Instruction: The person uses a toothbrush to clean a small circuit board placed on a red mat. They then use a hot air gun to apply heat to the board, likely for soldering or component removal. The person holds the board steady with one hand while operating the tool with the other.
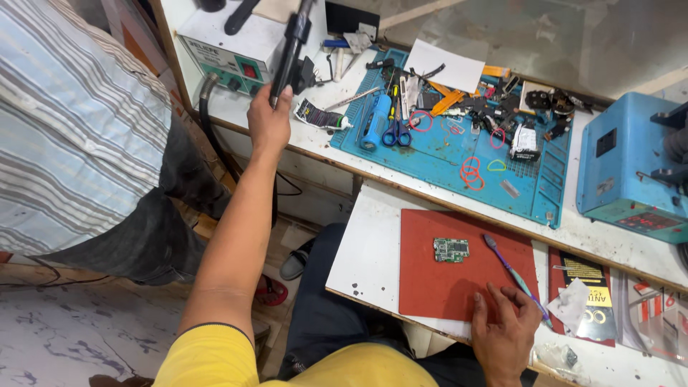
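Note:
My left hand (269, 118) is stretched out to the far left and grips the black handle of a hot-air wand (290, 46), next to the white rework station box (233, 50). My right hand (505, 333) rests flat, fingers spread, on the near edge of a red mat (437, 287) and holds nothing. A small green circuit board (451, 250) lies in the middle of that mat. A purple toothbrush (510, 271) lies slanted just right of the board, its handle reaching past my right hand.
A blue work mat (444, 161) on the bench holds blue scissors (395, 129), a screwdriver, rubber bands and several small parts. A blue machine (623, 168) stands at right. A person in a striped shirt (64, 122) stands at left. A black hose (211, 132) hangs off the bench.

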